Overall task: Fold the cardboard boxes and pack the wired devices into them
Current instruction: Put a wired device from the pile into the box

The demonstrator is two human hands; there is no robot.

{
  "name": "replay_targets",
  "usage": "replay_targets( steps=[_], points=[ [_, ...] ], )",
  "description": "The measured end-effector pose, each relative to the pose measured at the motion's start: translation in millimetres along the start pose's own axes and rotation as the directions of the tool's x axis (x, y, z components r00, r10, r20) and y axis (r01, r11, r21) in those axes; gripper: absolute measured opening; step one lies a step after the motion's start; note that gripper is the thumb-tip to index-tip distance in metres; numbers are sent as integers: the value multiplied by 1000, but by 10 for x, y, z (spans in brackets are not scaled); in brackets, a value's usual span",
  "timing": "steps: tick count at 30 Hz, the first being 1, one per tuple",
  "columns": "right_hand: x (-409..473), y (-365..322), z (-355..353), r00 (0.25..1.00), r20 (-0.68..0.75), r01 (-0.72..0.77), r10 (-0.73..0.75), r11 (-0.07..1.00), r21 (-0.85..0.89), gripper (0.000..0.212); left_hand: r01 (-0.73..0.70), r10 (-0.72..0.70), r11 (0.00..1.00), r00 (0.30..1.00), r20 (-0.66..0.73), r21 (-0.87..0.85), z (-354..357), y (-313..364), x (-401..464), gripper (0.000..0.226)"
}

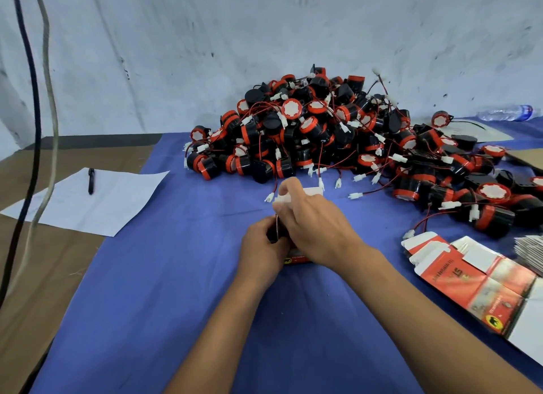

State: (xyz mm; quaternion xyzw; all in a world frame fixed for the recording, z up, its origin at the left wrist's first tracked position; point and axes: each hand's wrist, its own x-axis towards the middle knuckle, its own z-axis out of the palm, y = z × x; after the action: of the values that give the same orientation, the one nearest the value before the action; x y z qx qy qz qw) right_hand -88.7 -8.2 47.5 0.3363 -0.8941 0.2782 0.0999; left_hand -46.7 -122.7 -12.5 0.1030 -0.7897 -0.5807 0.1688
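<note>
A small red and white cardboard box (pixel 296 258) stands on the blue cloth (pixel 164 290) at the centre, mostly hidden by my hands. My left hand (pixel 261 246) grips its left side, where something black shows at the box's open edge. My right hand (pixel 311 220) lies over the top, its fingers pinching the white top flap (pixel 311 192). A big heap of black and red wired devices (pixel 323 132) with white connectors lies behind the box. Flat unfolded boxes (pixel 470 279) are stacked at the right.
A white sheet of paper (pixel 117 199) with a black pen (pixel 91 181) lies at the left on brown cardboard. Two cables (pixel 44 105) hang at the far left. A plastic water bottle (pixel 508 113) lies at the back right by the wall.
</note>
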Motion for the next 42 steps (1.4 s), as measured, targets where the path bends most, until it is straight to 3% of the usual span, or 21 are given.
replay_targets(
  steps=[8,14,19,21,23,26,34,40,42],
  points=[
    [70,34,87,997,-79,-10,8,1000,-21,11,24,-24,999,1000,5,20,-10,41,-24,22],
    [-36,43,58,999,21,-46,45,997,58,10,49,-49,999,999,4,19,-16,55,-31,21],
    [-98,41,23,997,72,16,-20,998,62,9,33,-33,999,999,20,-16,-40,64,-72,18],
    [-134,67,20,995,91,31,-33,999,20,13,41,-39,999,996,78,-23,-106,63,-70,17],
    [-162,102,26,996,84,35,-32,999,-31,16,69,-45,994,967,249,-85,-226,63,-50,5],
    [-205,117,49,1000,0,15,-15,1000,-18,13,101,-18,983,884,468,-154,-361,42,-33,23],
    [-274,117,162,995,-70,51,-70,968,-247,9,38,16,989,935,354,-145,-252,-10,-22,35],
    [-328,131,69,963,-15,256,-270,926,-278,18,55,9,983,938,347,-174,-258,-23,-11,40],
    [-384,176,27,966,38,259,-257,940,-221,20,51,16,982,939,345,-183,-262,-23,-13,42]
  ],
)
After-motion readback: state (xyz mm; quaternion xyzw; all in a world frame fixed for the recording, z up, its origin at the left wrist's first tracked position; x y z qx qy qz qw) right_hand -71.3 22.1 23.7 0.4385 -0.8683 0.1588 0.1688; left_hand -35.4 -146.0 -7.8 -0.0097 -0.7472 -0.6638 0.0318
